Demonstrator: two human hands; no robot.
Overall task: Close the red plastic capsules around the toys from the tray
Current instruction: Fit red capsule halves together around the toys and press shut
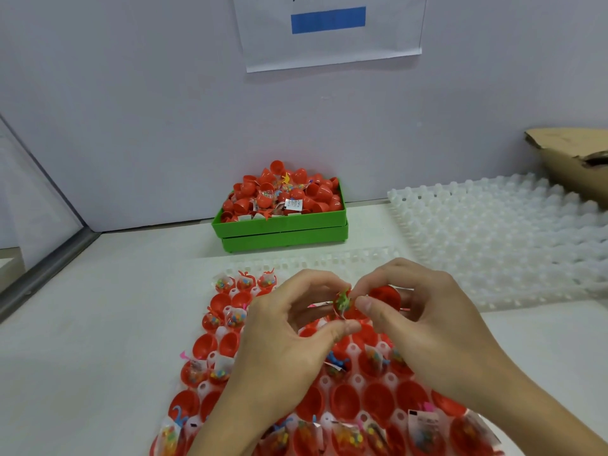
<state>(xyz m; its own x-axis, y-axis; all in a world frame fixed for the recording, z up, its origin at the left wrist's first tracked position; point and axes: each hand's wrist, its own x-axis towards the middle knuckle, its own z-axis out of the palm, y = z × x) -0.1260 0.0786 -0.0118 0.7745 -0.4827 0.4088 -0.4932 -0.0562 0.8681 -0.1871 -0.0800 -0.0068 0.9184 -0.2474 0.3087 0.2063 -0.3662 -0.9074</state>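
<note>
Just white table (98,324) — lilac wall (148,110)

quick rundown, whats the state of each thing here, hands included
left hand: pinching the toy packet
right hand: holding a red capsule half
toy packet: held above the tray
red capsule half: off the tray, open
white tray: red halves open, some filled
green bin: heaped full

A single wide-angle head-worn camera looks forward and down from close above the white counter (98,324), facing a pale wall (131,93). Both hands fill the lower centre of the frame, the green bin (279,230) sits mid-frame, and a posted sheet (329,44) is cut off at top.
</note>
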